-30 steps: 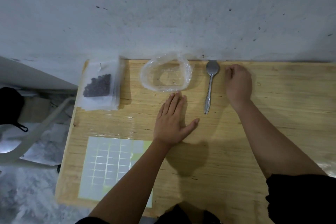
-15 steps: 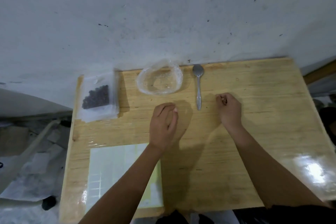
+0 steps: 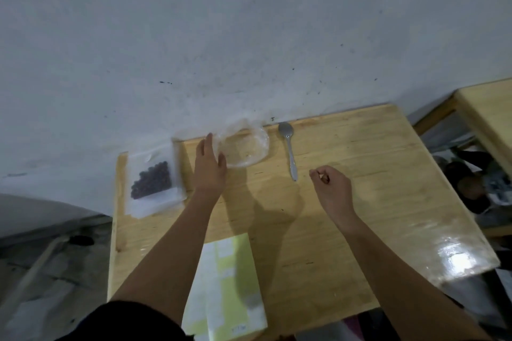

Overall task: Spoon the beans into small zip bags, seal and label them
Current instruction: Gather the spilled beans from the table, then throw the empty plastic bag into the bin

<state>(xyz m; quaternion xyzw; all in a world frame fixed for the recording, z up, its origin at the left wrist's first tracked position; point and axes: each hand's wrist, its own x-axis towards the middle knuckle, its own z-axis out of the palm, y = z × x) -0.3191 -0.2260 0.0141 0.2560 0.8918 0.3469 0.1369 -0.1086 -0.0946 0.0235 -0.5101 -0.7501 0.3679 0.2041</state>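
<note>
A small zip bag of dark beans [image 3: 151, 180] lies on a stack of clear bags at the table's far left. Against the wall sits a crumpled, clear plastic bag [image 3: 245, 147], and no beans show inside it. My left hand [image 3: 208, 167] is stretched out at that bag's left edge, fingers apart, thumb touching the plastic. A metal spoon [image 3: 288, 148] lies to the right of the bag, untouched. My right hand [image 3: 332, 185] hovers below the spoon with its fingers curled in and nothing visible in it. A sheet of white labels [image 3: 230, 285] lies near the front edge.
The wooden table [image 3: 374, 174] stands against a grey wall. A second wooden table [image 3: 487, 113] is at the far right, with dark clutter on the floor in the gap between the two. Floor and a pale bar show to the left.
My left hand has moved from the table's middle up and left to the clear bag's edge and opened out. My right hand stays curled near the spoon's handle. The view has shifted.
</note>
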